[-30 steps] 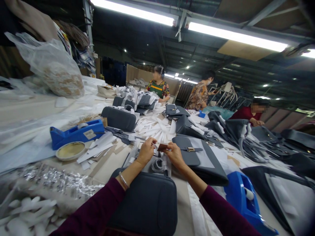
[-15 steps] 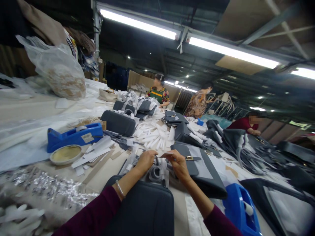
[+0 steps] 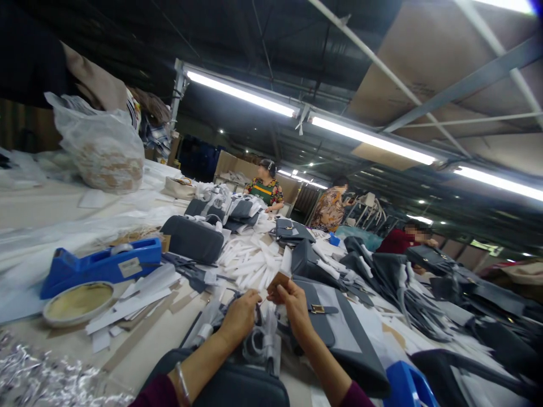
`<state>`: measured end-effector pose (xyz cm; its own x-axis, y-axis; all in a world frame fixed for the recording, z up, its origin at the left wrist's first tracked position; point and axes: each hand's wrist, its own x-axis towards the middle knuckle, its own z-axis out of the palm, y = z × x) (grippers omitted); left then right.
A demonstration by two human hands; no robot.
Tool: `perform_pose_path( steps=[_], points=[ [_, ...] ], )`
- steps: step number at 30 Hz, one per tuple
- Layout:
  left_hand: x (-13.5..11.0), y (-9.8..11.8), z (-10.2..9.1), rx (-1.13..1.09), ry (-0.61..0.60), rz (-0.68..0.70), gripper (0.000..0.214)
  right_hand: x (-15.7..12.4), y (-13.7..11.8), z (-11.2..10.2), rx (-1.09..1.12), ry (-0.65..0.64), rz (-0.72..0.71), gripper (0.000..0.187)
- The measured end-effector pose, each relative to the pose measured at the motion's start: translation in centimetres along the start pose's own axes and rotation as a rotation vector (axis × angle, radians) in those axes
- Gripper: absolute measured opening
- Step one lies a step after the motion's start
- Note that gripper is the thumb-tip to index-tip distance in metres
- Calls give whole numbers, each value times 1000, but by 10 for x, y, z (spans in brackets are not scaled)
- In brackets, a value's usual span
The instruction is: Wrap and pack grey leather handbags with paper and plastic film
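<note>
At the far left I see foil scraps [image 3: 38,379] on the table [image 3: 139,350], and beyond them a round dish [image 3: 78,302] just in front of a blue tape dispenser [image 3: 102,268]. A clear sack [image 3: 102,150] stands farther back. White paper strips [image 3: 131,297] lie just right of the dish, with a grey bag [image 3: 193,237] behind them.

Moving toward the middle, my left hand [image 3: 240,316] is curled, its fingertips close under the card [image 3: 280,281]. I cannot tell whether it grips anything. A bracelet [image 3: 183,384] sits on that wrist. Under both wrists lies a dark bag [image 3: 229,390] with a white-wrapped handle [image 3: 263,345].

My right hand [image 3: 292,305] pinches the small brown card between thumb and fingers. The card is held up above the table, between the two hands and tilted.

Just right of that hand lies a flat grey bag [image 3: 339,333] with a gold clasp [image 3: 317,309]. A second blue dispenser [image 3: 407,387] shows at the bottom edge. Across the table three co-workers [image 3: 265,189] stand among more bags.
</note>
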<state>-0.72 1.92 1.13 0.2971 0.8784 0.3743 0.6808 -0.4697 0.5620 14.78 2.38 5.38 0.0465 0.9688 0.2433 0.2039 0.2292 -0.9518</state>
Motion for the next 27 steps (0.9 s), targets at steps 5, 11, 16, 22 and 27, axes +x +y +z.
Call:
perform_pose_path(
  steps=[5,11,16,22,27],
  points=[
    [-4,2,-8,224,-66,-150,29,43,-9,5,-289,94,131,15],
    [-5,5,-11,298,-268,-147,30,-12,-13,0,-363,95,142,14],
    [1,-3,-2,308,-396,-93,30,-120,-37,-18,-292,-23,71,18],
    [7,-7,0,330,-429,-44,31,-230,-73,-25,-133,8,204,22],
    [8,-6,1,367,-418,-73,33,-278,-125,-35,-18,-192,146,26]
  ],
)
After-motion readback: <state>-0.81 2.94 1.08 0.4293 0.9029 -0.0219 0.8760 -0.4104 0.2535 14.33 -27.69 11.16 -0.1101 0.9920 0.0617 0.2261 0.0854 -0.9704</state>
